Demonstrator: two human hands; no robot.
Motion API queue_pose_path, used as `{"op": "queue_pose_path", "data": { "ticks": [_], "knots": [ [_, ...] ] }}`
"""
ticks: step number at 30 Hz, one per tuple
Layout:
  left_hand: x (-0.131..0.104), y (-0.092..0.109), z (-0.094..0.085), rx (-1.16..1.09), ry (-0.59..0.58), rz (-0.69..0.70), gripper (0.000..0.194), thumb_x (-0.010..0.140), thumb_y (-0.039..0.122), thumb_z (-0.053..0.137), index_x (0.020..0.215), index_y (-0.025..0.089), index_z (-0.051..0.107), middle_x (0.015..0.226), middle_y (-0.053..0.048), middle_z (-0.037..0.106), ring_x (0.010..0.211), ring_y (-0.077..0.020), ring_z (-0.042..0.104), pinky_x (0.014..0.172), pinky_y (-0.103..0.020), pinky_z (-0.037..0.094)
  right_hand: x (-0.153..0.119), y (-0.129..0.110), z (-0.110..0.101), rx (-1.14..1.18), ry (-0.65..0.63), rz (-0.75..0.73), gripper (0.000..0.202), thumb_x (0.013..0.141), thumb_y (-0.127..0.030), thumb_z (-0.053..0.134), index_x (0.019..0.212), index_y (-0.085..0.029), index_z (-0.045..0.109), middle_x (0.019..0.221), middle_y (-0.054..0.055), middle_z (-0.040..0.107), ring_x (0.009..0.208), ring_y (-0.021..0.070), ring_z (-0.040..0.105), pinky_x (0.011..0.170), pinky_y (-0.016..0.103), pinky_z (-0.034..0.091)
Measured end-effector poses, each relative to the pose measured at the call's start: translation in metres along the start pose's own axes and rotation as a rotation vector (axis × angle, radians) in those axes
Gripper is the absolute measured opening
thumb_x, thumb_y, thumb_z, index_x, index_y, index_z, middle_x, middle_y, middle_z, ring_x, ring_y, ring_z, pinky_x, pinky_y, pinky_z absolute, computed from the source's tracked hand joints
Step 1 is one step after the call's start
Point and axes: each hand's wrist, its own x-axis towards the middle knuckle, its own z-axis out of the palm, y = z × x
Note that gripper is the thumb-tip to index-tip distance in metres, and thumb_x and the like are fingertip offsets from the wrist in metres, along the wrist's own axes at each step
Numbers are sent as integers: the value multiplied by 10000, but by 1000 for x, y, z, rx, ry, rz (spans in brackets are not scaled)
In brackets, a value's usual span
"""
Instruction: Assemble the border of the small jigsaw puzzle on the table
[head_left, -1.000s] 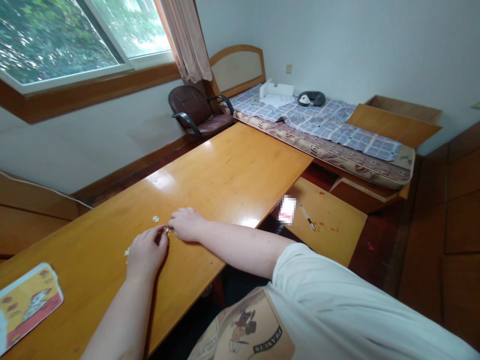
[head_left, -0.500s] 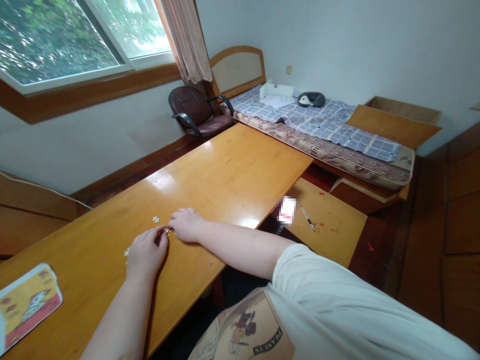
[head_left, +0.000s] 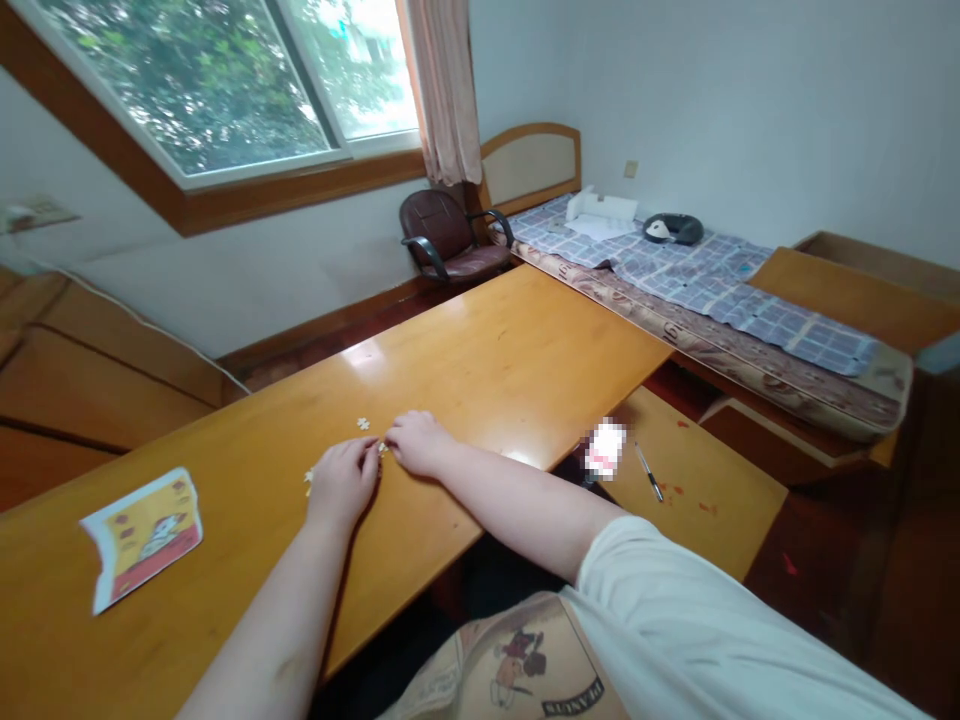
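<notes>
Fingers stay at the small puzzle piece [head_left: 382,447]; only the view has swung left.
The piece lies at both hands' fingertips, between the long edges of the counter [head_left: 517,335], well short of its end by the bed [head_left: 634,303]. The left hand [head_left: 341,482] and right hand [head_left: 420,443] are curled beside it (whether either truly pinches it, I cannot tell). A loose piece [head_left: 364,424] lies just beyond, toward the far long edge; another piece [head_left: 309,477] shows beside the left hand. The picture sheet [head_left: 150,537], cut off half a second ago, now shows whole toward the counter's left end, which suggests the gaze shifted, not the work.
</notes>
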Motion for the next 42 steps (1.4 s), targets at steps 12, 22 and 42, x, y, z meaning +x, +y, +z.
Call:
{"op": "queue_pose_path", "data": {
  "ticks": [12, 22, 42],
  "knots": [
    [-6, -5, -17, -198, 135, -129, 281, 895, 304, 421, 898, 178, 672, 919, -77, 701, 897, -211, 599, 848, -341, 445, -6, 3, -2, 13, 30, 32, 191, 875, -226, 542, 929, -201, 723, 950, 72, 673, 950, 187, 556, 865, 298, 392],
    [-27, -65, -69, -177, 91, -223, 256, 868, 257, 430, 896, 188, 676, 926, -62, 696, 888, -200, 607, 821, -330, 464, -10, 7, 2, 37, 57, 5, 200, 843, -209, 532, 883, -208, 728, 948, 73, 681, 934, 193, 596, 878, 314, 441],
    [-35, -98, -11, 93, 23, -456, 637, 892, 357, 413, 1478, 174, 246, 1550, -85, 207, 1437, -291, 106, 1167, -509, 102, 40, 46, 9, -117, 4, 122, 748, 891, -477, 410, 1504, -135, 151, 1560, 147, 125, 1429, 241, 150, 1137, 445, 203]
  ]
}}
